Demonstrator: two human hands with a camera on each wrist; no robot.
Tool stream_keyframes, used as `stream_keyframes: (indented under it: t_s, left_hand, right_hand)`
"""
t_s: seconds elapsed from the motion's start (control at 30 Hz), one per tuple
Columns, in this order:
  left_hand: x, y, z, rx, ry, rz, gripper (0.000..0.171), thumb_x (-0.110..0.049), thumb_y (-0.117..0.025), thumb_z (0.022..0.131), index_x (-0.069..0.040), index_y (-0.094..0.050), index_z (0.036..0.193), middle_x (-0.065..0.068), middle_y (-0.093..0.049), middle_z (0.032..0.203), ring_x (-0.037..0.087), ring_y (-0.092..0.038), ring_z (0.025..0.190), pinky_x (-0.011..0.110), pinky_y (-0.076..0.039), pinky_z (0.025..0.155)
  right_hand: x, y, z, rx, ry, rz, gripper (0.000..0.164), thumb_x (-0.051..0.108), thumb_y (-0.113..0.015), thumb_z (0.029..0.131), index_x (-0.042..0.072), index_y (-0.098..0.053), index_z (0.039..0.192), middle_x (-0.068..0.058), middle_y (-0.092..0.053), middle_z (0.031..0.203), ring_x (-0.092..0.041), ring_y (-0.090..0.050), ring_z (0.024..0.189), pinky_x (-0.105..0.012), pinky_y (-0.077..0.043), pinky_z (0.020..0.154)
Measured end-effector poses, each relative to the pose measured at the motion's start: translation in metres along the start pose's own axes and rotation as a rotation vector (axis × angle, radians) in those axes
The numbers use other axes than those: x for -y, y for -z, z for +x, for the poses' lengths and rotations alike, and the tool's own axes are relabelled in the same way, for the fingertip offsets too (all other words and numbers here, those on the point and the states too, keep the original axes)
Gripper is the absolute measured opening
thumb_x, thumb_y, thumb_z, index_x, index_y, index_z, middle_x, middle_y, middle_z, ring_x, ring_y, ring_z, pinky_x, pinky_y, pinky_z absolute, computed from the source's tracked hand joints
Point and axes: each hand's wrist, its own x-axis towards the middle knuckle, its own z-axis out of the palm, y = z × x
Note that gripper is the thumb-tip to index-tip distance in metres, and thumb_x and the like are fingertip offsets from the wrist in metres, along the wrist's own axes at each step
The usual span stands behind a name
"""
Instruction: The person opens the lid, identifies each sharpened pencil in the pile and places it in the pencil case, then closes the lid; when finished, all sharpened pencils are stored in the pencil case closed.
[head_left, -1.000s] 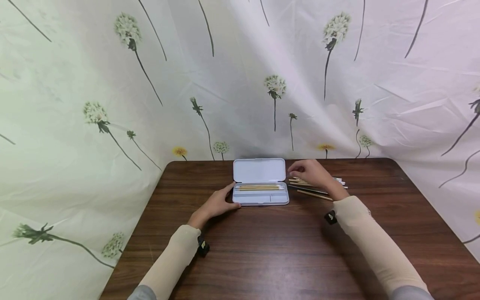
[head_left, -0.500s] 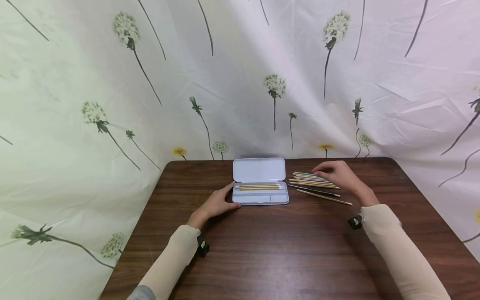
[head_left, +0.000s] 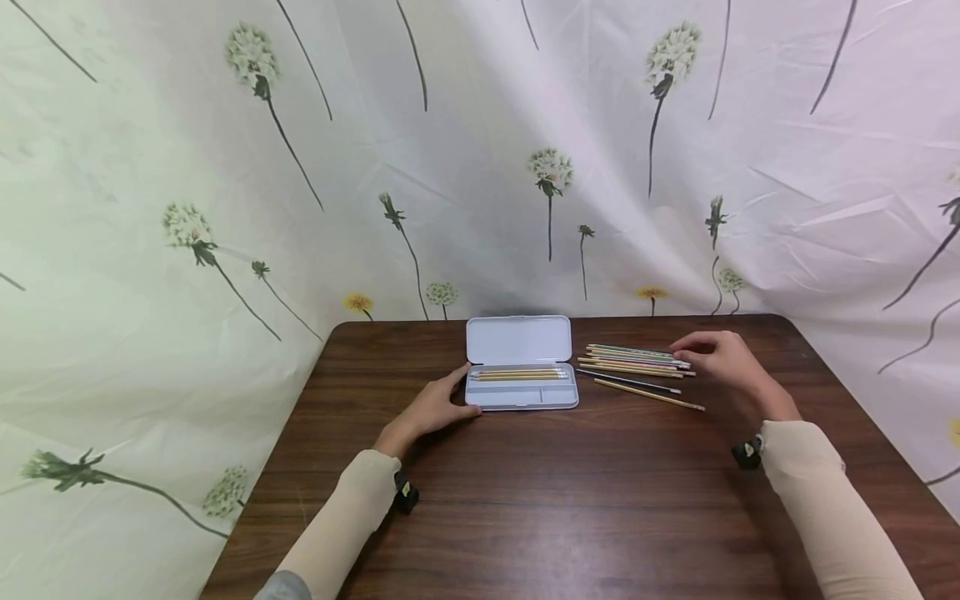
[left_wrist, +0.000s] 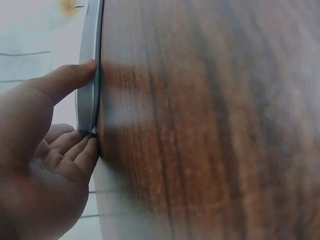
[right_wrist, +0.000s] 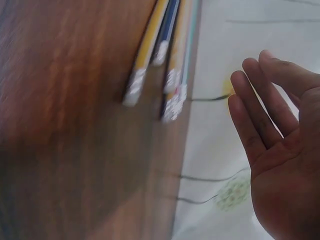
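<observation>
On my feed, the left hand [head_left: 431, 406] is gripping the white pencil case [head_left: 498, 397] at its left end, thumb and fingers clamping either side of the corner, which I'm reading as steadying it on the table [head_left: 525, 500]. The lid [head_left: 517, 340] is lying back flat behind the tray, probably so that the compartments are staying reachable.

The right hand [head_left: 723, 358] is hovering just beside the eraser ends of the loose pencil pile [head_left: 630, 360], its fingers stretching out and gripping nothing; from the right wrist view I'm seeing no contact. The pile is lying roughly parallel, right of the case, perhaps for convenient picking.

Counting, I'm finding one case, one lid and three compartments, a single short divider [head_left: 542, 395] splitting the front row. The yellow pencils [head_left: 520, 375] in the back compartment are numbering at least two; they're lying too close for me to be certain. Two loose ones are resting nearer me, one dark pencil [head_left: 628, 382] and one yellow pencil [head_left: 648, 394]. The pile is overlapping too tightly for an exact count.
</observation>
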Motion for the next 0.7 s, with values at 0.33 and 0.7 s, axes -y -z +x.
stream_keyframes:
  t_s: [0.33, 0.7]
  left_hand:
    - [-0.003, 0.000, -0.001, 0.002, 0.009, -0.004, 0.093, -0.035, -0.081, 0.097, -0.011, -0.028, 0.170, 0.016, -0.039, 0.171, 0.035, -0.043, 0.156, 0.053, -0.040, 0.125]
    - [0.000, 0.000, 0.000, 0.002, 0.010, -0.001, 0.093, -0.036, -0.081, 0.097, -0.012, -0.028, 0.170, 0.016, -0.040, 0.170, 0.035, -0.042, 0.156, 0.053, -0.040, 0.124]
  right_hand:
    - [-0.028, -0.006, -0.013, 0.010, -0.094, -0.013, 0.017, 0.016, -0.077, 0.100, 0.006, -0.083, 0.111, -0.017, -0.081, 0.113, 0.011, -0.062, 0.090, -0.013, -0.049, 0.077]
    - [-0.040, -0.018, -0.013, -0.001, -0.039, -0.101, 0.013, 0.003, -0.076, 0.097, 0.007, -0.084, 0.106, -0.018, -0.080, 0.114, -0.036, -0.070, 0.112, -0.047, -0.053, 0.094]
